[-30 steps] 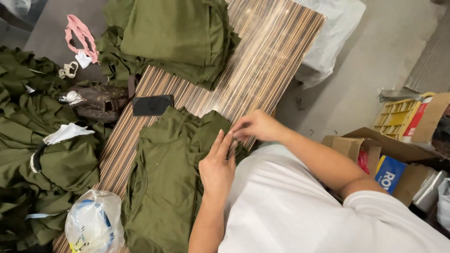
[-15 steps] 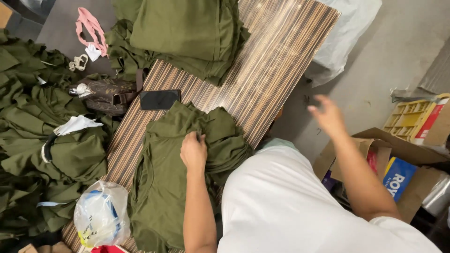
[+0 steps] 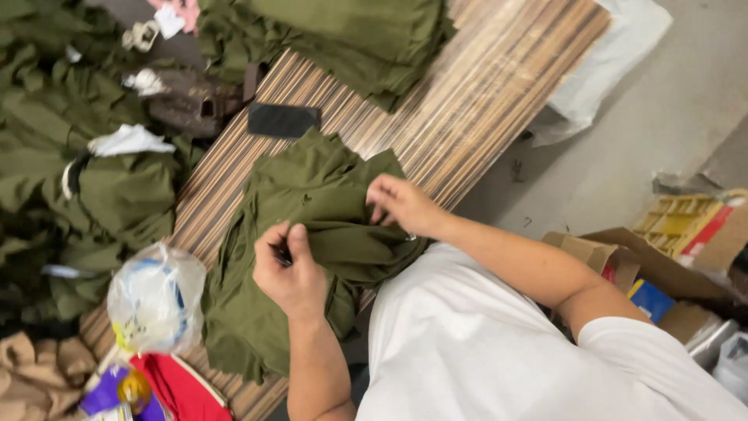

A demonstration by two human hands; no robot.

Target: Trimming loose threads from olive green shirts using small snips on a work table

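We look down on a narrow desk with a striped, wood-grain top, set diagonally over a grey concrete floor. An olive-green garment of soft, creased cloth lies crumpled at the near end of the desk, just in front of the person's white shirt. The left hand is clenched on a fold of the garment, pinching it between thumb and fingers. The right hand presses curled fingers into the cloth at its right edge, gripping it there. Beyond the garment we see a flat black phone and, farther off, a folded stack of olive cloth. Left of the desk lies a heap of similar olive garments, with a brown leather bag on it. A clear plastic bag sits near the left hand. Open cardboard boxes stand on the floor to the right.
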